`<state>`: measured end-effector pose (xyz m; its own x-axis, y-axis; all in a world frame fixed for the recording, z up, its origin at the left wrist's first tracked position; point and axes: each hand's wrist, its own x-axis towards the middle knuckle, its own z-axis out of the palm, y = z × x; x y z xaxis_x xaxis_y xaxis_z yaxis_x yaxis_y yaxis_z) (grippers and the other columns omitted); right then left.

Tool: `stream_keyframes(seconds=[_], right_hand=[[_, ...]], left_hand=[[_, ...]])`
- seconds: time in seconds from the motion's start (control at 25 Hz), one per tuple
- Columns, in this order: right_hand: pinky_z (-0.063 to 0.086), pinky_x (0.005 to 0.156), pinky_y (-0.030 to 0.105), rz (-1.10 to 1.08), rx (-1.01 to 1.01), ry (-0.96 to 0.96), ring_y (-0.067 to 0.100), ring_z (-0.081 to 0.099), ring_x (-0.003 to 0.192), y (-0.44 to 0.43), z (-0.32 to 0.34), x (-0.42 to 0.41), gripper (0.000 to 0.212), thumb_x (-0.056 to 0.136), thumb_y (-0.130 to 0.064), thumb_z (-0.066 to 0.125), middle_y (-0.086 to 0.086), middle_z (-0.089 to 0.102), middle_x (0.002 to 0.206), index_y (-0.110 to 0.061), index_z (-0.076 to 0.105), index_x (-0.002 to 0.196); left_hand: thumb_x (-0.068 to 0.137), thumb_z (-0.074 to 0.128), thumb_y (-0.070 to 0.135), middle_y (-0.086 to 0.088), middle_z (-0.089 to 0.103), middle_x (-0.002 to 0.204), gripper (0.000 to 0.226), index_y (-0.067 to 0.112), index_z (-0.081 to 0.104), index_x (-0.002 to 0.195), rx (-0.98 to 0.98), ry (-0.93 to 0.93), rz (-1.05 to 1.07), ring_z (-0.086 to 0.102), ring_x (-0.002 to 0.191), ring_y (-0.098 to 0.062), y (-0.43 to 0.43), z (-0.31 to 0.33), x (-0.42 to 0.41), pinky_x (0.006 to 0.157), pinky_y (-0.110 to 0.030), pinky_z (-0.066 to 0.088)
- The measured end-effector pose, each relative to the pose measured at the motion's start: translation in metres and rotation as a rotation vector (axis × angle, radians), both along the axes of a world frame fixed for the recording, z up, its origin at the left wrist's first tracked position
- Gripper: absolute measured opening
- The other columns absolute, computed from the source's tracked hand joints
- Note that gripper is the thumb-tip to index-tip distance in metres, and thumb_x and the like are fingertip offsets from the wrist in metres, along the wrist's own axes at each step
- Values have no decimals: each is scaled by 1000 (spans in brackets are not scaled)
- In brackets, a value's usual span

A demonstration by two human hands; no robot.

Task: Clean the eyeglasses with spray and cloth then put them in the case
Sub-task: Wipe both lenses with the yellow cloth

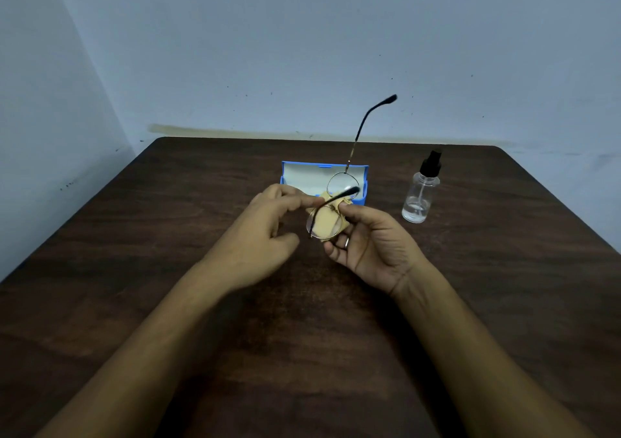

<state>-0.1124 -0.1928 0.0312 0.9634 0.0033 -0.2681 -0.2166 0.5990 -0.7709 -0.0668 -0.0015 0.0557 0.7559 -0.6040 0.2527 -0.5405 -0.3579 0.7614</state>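
Now | centre of frame: my right hand [369, 246] pinches the eyeglasses [357, 138], tan cloth [327, 220] behind the lower lens | left hand [265, 229]: fingertips at the cloth's top edge, grip blurred, cannot tell | open blue case [292, 177] just behind | spray bottle [418, 199] right, on the surface [168, 236]

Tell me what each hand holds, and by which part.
Right hand pinches the eyeglasses near the bridge, cloth behind the near lens. Left hand reaches the cloth's upper edge; grip unclear.
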Motion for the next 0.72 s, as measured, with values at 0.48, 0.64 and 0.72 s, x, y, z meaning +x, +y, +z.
stream_keyframes(seconds=[0.48, 0.64, 0.72], right_hand=[[56, 58, 26, -65, 15, -3, 19, 68, 82, 3, -1, -2, 25, 98, -19, 58, 11, 72, 105, -9, 65, 119], [57, 62, 26, -68, -22, -65, 15, 71, 78, 6, 1, -4, 13, 97, -19, 59, 5, 76, 93, -15, 67, 107], [58, 65, 27, -66, -5, -98, 16, 72, 80, 7, 2, -4, 14, 95, -20, 61, 6, 75, 98, -15, 67, 107]], left_hand=[[86, 78, 29, 14, 72, 94, 12, 23, 80, 97, -216, -479, 363, 65, 90, -12, -4, -27, -30, 68, -40, 56], [86, 81, 19, 12, 75, 90, 10, 20, 80, 97, -285, -468, 413, 67, 86, -5, -1, -25, -29, 67, -33, 58], [86, 81, 16, 12, 74, 90, 11, 18, 80, 97, -310, -423, 405, 67, 84, -5, -2, -26, -27, 66, -29, 58]])
